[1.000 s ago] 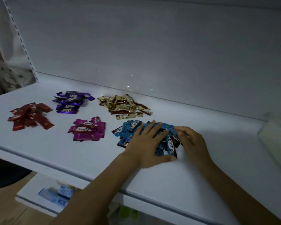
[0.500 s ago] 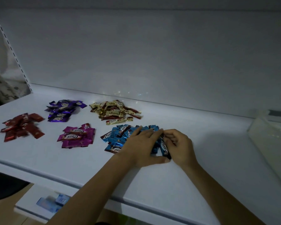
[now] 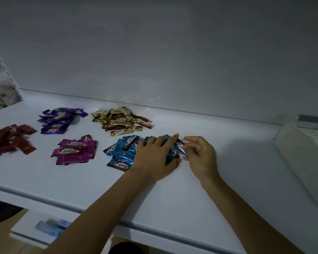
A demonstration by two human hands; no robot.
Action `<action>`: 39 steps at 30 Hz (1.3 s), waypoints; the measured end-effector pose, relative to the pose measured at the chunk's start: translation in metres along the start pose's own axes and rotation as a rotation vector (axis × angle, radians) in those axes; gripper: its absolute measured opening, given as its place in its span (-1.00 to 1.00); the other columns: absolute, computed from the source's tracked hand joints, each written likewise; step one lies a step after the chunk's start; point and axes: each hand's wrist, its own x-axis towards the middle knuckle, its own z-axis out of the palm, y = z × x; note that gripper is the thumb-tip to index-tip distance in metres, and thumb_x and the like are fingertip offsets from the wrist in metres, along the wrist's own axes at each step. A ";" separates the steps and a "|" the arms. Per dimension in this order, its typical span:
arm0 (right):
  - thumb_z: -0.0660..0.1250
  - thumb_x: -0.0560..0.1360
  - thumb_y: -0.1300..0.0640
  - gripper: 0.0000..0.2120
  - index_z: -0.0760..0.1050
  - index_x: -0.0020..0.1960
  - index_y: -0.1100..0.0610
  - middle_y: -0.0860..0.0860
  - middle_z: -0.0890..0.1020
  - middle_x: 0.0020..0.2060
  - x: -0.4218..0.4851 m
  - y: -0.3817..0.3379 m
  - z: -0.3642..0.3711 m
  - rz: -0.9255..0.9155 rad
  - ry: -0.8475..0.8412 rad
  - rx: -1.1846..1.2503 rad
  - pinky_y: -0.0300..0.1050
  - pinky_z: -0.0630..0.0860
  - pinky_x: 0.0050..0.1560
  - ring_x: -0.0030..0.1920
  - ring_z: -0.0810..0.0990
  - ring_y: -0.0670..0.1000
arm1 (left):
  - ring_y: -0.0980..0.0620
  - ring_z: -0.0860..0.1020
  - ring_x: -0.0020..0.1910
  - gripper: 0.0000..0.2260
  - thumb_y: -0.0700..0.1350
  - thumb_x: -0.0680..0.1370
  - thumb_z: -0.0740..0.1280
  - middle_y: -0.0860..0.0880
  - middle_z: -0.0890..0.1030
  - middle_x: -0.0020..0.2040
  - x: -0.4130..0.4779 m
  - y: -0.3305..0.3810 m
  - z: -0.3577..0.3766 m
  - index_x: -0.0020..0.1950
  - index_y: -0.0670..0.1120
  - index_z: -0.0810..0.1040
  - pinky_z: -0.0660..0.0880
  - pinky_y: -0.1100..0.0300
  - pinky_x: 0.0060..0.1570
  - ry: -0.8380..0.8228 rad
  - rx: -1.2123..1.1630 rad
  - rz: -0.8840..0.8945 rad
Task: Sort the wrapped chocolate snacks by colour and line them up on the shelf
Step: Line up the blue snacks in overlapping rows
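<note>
shelf [image 3: 81, 180] white, dimly lit — left hand [image 3: 152, 160] flat on blue pile [image 3: 121, 149], right hand [image 3: 200, 156] pinching blue wrapper [image 3: 179, 146]

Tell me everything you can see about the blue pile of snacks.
The blue pile is a loose heap of shiny foil wrappers with brown ends, some showing white Choco lettering, lying on the white shelf. The left hand lies flat on it; the right hand pinches one blue snack at its right edge.
</note>
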 end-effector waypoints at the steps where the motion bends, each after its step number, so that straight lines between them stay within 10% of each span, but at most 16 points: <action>1: 0.28 0.52 0.36 -0.81 0.51 0.04 0.12 0.04 0.64 -0.14 0.000 0.000 0.000 0.007 0.006 0.010 -0.14 0.61 -0.16 -0.13 0.65 -0.02 | -0.06 0.35 0.32 -0.42 0.24 0.54 0.14 0.00 0.39 0.39 0.001 0.000 -0.001 0.53 0.14 0.11 0.24 -0.04 0.25 0.028 0.000 0.000; 8: 0.25 0.53 0.36 -0.80 0.49 0.01 0.08 0.08 0.63 -0.09 0.001 -0.001 -0.001 0.011 0.021 0.060 -0.25 0.59 -0.26 -0.12 0.64 -0.03 | -0.11 0.46 0.06 -0.63 -0.15 0.53 0.30 -0.11 0.49 0.11 0.011 0.006 -0.015 0.34 -0.05 0.45 0.33 0.16 -0.09 0.071 -0.274 -0.030; 21: 0.27 0.54 0.32 -0.80 0.57 0.12 0.19 -0.05 0.66 -0.13 0.000 -0.008 -0.004 0.145 0.003 0.291 -0.27 0.60 -0.26 -0.17 0.68 -0.05 | 0.06 0.44 -0.13 -0.64 -0.26 0.45 0.39 -0.04 0.51 0.01 0.037 -0.019 -0.033 0.23 -0.07 0.51 0.35 0.29 -0.18 0.279 -0.454 -0.126; 28: 0.29 0.51 0.37 -0.78 0.56 0.11 0.20 0.04 0.67 -0.10 0.001 -0.016 -0.007 0.197 -0.013 0.460 -0.25 0.60 -0.20 -0.17 0.69 0.00 | 0.14 0.50 -0.40 -0.70 -0.30 0.49 0.35 0.03 0.55 -0.09 0.050 -0.014 -0.052 0.13 0.04 0.50 0.48 0.34 -0.44 0.503 -1.054 -0.434; 35: 0.32 0.49 0.36 -0.80 0.60 0.00 0.11 0.04 0.68 -0.19 -0.001 -0.018 -0.013 0.180 0.030 0.365 -0.23 0.61 -0.23 -0.15 0.66 0.07 | -0.14 0.59 -0.08 -0.69 -0.33 0.49 0.37 -0.22 0.55 0.14 0.051 0.003 -0.050 0.15 -0.02 0.52 0.56 0.00 -0.07 0.491 -1.406 -0.639; 39: 0.35 0.45 0.25 -0.86 0.60 -0.01 0.10 0.02 0.69 -0.20 -0.002 -0.028 -0.015 0.176 -0.106 0.626 -0.21 0.56 -0.30 -0.20 0.66 0.00 | -0.03 0.59 -0.34 -0.74 -0.34 0.52 0.32 -0.19 0.59 -0.12 0.050 0.029 -0.046 0.16 -0.10 0.49 0.55 0.14 -0.33 0.482 -1.711 -0.746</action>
